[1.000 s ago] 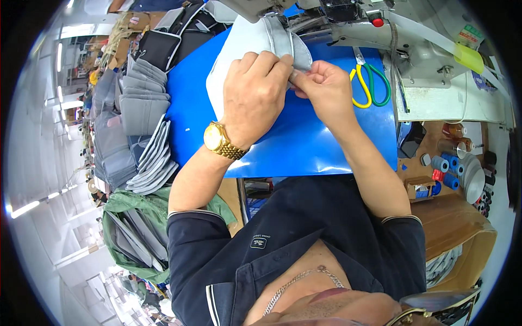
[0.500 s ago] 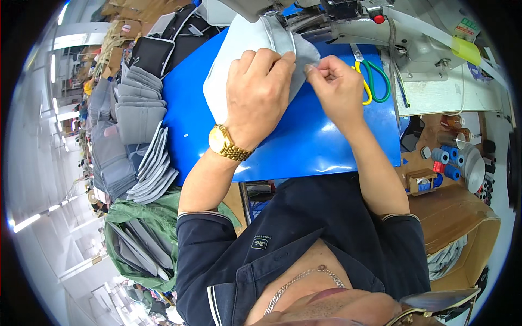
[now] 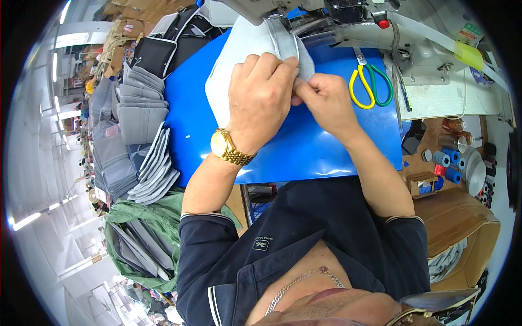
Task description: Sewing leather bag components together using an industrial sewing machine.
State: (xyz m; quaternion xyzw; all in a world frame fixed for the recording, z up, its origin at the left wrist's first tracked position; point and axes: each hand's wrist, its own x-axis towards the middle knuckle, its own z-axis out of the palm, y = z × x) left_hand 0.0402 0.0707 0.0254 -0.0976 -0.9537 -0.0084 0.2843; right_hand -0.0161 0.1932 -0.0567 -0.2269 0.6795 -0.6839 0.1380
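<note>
A pale grey-white fabric piece with a seamed strip along its right part lies under the head of a sewing machine. My left hand, a gold watch at its wrist, is closed on the fabric with fingers curled near the seam. My right hand pinches the fabric's near right edge, close beside the left fingertips. The part of the fabric under both hands is hidden. Scissors with one yellow and one green handle lie on the blue tabletop, right of my right hand.
Stacks of grey fabric pieces line the table's left side, with black padded pieces behind. A green sack of grey pieces stands at lower left. Thread spools and a cardboard box are at right.
My right hand has moved slightly left and nearer to me, up against my left fingertips. The fabric's right edge is drawn inward, and more of the scissors shows.
</note>
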